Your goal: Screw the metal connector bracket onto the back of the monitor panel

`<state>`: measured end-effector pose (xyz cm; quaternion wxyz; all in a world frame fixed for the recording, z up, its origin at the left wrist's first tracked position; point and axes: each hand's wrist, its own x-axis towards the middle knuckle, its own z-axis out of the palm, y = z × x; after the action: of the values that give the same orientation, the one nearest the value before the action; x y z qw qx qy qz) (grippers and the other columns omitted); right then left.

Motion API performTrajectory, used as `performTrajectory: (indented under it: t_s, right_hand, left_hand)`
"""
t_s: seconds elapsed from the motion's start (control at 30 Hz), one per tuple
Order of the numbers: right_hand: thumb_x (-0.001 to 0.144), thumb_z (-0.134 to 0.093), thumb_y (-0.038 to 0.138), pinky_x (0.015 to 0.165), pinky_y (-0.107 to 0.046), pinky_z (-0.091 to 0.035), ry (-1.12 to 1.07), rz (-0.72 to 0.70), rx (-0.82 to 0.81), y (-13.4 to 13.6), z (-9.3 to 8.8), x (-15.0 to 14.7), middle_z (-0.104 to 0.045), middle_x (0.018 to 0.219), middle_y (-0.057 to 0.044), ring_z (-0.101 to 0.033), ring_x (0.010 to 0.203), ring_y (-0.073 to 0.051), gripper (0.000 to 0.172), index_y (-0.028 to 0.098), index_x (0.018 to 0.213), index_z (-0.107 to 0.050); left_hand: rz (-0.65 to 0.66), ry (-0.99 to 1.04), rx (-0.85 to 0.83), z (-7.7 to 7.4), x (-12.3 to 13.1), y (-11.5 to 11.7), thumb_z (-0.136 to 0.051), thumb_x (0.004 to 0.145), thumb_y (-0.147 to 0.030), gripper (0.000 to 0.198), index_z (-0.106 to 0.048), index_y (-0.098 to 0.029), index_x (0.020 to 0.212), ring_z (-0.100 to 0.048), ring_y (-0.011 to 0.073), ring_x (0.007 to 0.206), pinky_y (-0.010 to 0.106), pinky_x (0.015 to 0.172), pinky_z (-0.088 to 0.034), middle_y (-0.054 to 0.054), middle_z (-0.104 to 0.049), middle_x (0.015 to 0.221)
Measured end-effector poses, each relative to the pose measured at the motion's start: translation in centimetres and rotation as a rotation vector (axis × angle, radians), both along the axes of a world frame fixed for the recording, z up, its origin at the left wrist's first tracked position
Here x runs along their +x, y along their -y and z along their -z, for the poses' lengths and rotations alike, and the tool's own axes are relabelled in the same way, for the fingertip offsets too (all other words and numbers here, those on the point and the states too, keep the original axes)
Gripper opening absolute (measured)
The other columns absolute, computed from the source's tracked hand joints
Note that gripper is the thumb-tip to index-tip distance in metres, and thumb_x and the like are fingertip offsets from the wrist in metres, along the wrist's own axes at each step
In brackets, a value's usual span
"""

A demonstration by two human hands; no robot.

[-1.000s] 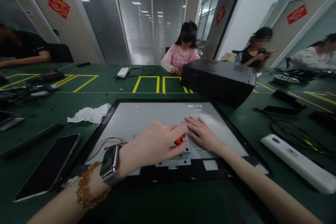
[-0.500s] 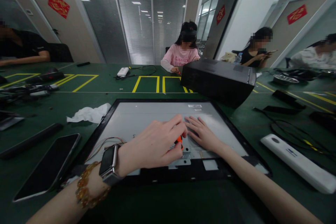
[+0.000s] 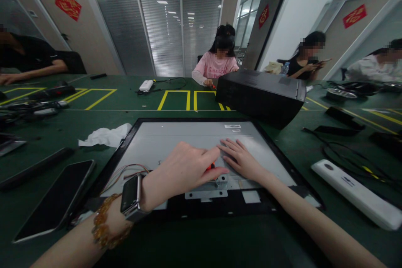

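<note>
A flat display panel point(image 3: 188, 134) with a grey back and black frame lies on the table before me. My left hand point(image 3: 191, 163), wearing a watch and bead bracelet, is closed around the orange handle of a screwdriver point(image 3: 211, 166) above a metal bracket point(image 3: 205, 194) near the panel's close edge. Most of the screwdriver, including its tip, is hidden behind my fingers. Just right of it, my right hand point(image 3: 241, 160) lies flat on the panel's back with its fingers spread. Thin wires point(image 3: 125, 171) run over the panel's left part.
A phone point(image 3: 55, 201), a black bar point(image 3: 36, 169) and white tissue point(image 3: 105, 135) lie left on the green table. To the right are a white elongated device point(image 3: 358, 194) and cables. Behind the panel stands a large black casing point(image 3: 260, 96); a person in pink point(image 3: 215, 67) sits beyond.
My left hand has turned around the screwdriver, its thumb now stretched farther right, and more of the metal bracket shows. My right hand has stayed in place.
</note>
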<state>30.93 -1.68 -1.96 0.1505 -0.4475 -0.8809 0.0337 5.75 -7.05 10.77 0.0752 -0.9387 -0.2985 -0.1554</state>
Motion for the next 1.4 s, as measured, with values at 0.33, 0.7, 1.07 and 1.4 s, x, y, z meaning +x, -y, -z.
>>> performTrajectory:
  t_s: [0.33,0.7,1.07,1.4]
  right_hand:
    - [0.096,-0.04,0.031,0.112,-0.056,-0.024,0.002,0.001,-0.003,0.1,0.0,-0.1,-0.043,0.147,-0.01,-0.033,0.139,-0.027,0.044,0.024,0.139,-0.045]
    - [0.095,-0.043,0.029,0.112,-0.055,-0.023,0.012,0.006,-0.001,0.0,-0.1,0.0,-0.042,0.148,-0.01,-0.033,0.139,-0.027,0.044,0.023,0.138,-0.047]
    - [0.094,-0.042,0.029,0.111,-0.056,-0.024,0.02,0.008,0.0,0.1,-0.1,-0.1,-0.043,0.147,-0.011,-0.034,0.138,-0.028,0.045,0.021,0.138,-0.047]
    - [0.095,-0.041,0.032,0.111,-0.057,-0.025,-0.022,-0.004,0.012,0.0,0.0,0.0,-0.044,0.147,-0.01,-0.034,0.138,-0.027,0.045,0.026,0.139,-0.045]
  left_hand:
    - [0.014,0.011,-0.076,-0.6,0.3,0.3,-0.038,0.097,-0.025,0.019,-0.053,-0.017,0.091,-0.054,0.012,0.058,0.026,0.049,-0.03,0.001,-0.065,0.083]
    - [0.15,0.097,-0.322,-1.1,0.3,0.7,-0.043,0.089,-0.017,0.014,-0.051,-0.018,0.1,-0.054,0.0133,0.073,0.027,0.062,-0.039,0.003,-0.058,0.106]
    - [0.207,0.188,-0.408,-0.9,0.5,0.8,-0.045,0.085,-0.009,0.018,-0.05,-0.016,0.101,-0.053,0.0131,0.072,0.025,0.066,-0.043,0.005,-0.057,0.101]
    - [0.121,0.102,-0.178,-0.7,0.6,0.5,-0.048,0.094,-0.031,0.017,-0.053,-0.017,0.089,-0.055,0.0154,0.069,0.026,0.06,-0.04,0.002,-0.06,0.081]
